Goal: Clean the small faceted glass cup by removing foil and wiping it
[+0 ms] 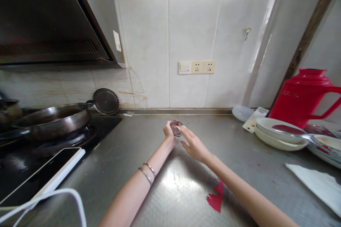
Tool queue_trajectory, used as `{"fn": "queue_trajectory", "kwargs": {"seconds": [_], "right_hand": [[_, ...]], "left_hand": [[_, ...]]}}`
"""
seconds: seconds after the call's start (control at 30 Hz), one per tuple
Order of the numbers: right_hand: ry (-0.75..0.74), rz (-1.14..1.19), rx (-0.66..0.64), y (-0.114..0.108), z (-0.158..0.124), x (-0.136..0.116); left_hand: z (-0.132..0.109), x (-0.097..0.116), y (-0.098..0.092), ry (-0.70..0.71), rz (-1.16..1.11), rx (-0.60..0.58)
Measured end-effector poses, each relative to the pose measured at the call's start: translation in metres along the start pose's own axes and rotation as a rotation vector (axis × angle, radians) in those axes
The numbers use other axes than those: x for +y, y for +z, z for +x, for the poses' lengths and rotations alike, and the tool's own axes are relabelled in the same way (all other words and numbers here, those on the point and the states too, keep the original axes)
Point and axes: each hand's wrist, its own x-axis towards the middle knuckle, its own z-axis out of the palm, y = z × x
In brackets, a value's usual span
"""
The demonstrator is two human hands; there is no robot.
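My left hand (168, 130) is closed around the left side of a small clear faceted vessel (176, 128), apparently a glass, held over the middle of the metal counter. Its open end seems to face me, and something whitish shows at it near my fingers. My right hand (195, 145) lies on the right of the glass, fingers stretched out with their tips touching its edge and the thumb apart below. A torn red scrap (215, 197) lies on the counter beside my right forearm.
On the left, a steel pan (57, 122) sits on the black stove, a phone-like device (50, 181) with a white cable in front. On the right are a red thermos jug (301, 97), stacked white bowls (279, 138), patterned plates (326, 149) and a white sheet (317, 184).
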Motion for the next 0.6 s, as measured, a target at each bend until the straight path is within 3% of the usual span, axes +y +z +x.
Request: {"fn": "queue_trajectory", "kwargs": {"seconds": [0.17,0.37,0.6], "right_hand": [[-0.008,-0.037,0.061,0.008,0.0,-0.011],[0.01,0.029,0.152,-0.004,0.003,-0.006],[0.338,0.287,0.337,-0.022,0.009,0.007]], "left_hand": [[-0.002,-0.007,0.002,0.042,-0.037,0.088],[-0.013,-0.013,0.008,0.038,-0.025,0.089],[-0.018,0.002,0.015,0.0,-0.038,0.035]]}}
